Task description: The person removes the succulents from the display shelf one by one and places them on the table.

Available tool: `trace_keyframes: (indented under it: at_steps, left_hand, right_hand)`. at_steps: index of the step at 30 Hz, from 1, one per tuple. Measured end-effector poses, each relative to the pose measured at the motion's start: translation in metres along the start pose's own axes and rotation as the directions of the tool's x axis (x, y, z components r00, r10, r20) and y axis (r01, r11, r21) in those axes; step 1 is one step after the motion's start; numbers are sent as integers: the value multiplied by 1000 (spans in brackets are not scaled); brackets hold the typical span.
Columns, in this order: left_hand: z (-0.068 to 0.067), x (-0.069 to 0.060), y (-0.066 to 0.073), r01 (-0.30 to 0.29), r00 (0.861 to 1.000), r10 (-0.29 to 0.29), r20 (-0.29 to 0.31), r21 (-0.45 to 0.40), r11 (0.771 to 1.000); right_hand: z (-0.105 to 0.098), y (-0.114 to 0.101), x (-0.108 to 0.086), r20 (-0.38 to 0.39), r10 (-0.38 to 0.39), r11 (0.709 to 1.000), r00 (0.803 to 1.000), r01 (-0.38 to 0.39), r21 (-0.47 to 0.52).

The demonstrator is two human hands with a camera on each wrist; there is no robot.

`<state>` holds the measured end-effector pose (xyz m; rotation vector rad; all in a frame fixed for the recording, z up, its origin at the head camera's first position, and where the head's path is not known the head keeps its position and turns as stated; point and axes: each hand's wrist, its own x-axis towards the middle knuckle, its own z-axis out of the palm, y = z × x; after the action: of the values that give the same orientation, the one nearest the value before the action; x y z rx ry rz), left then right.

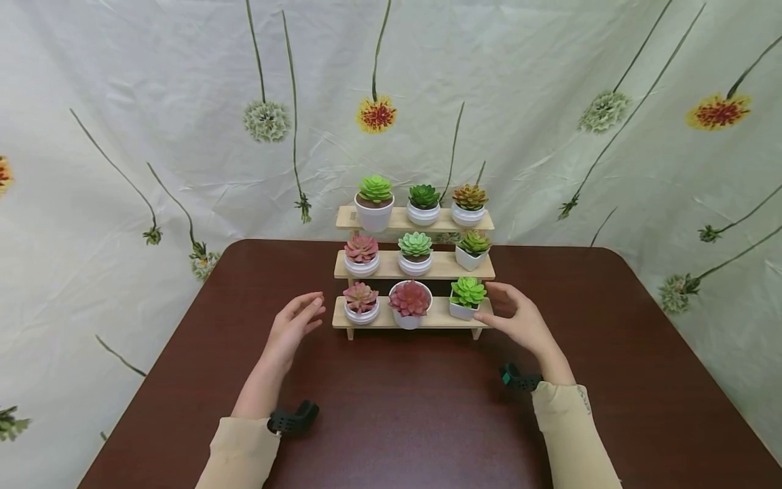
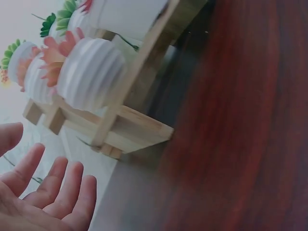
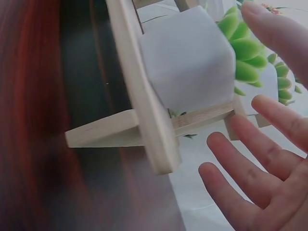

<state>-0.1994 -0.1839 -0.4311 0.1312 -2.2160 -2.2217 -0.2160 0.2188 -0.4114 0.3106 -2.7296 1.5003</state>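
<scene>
Your right hand (image 1: 520,319) is empty, spread wide beside the bright-green succulent in an angular white pot (image 1: 467,297), at the right end of the bottom tier (image 1: 440,316). Your left hand (image 1: 290,327), loosely bent and empty, hangs near that tier's left end. The pot is probably light, stiff and slippery, its leaves pliable; take hold low, on opposite walls. One pale wooden three-tier stand (image 1: 388,266) bears nine potted succulents (image 1: 415,246), three per tier: two angular pots (image 1: 471,259), two taller tapered pots (image 1: 374,218), five ribbed round pots (image 1: 415,265). One dark reddish-brown table (image 1: 397,407) lies beneath.
</scene>
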Motion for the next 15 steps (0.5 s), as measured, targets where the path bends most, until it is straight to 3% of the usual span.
trace_keyframes:
  at_steps: [10,15]
  left_hand:
    - [5,1,-20,45,998,-47,31,87,995]
    - [7,1,-29,57,997,-61,41,93,994]
  right_hand:
    - [9,10,0,-57,-51,996,997,56,75]
    - [9,-15,-10,-62,-54,992,997,61,109]
